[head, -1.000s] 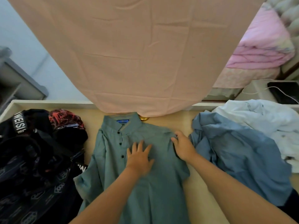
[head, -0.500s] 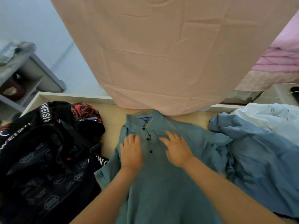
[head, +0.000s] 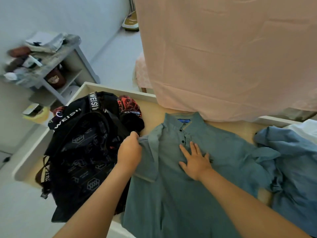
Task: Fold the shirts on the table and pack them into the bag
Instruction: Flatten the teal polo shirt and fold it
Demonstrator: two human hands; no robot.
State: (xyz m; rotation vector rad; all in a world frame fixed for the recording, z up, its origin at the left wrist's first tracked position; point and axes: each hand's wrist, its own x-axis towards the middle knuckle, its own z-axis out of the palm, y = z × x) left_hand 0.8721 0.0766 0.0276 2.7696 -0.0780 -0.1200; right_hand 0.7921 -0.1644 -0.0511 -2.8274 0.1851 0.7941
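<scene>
Over table (head: 154, 115), shifted left hand (head: 129, 152) to pinch sleeve (head: 149, 160) of teal shirt (head: 231, 152); pressed right hand (head: 195, 160) flat, fingers (head: 193, 146) spread; apparently started folding.

Teal-grey polo shirt (head: 197, 186) with blue neck label (head: 183, 120), black bag (head: 82, 152) with white lettering left of it, blue shirt (head: 295, 169) to its right, pale pink sheet (head: 223, 57) behind it

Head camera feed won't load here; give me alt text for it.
A grey-green polo shirt lies buttons-up on the table; the left hand pinches its sleeve beside a black backpack while the right hand presses flat on its chest. A crumpled blue shirt lies at right.
</scene>
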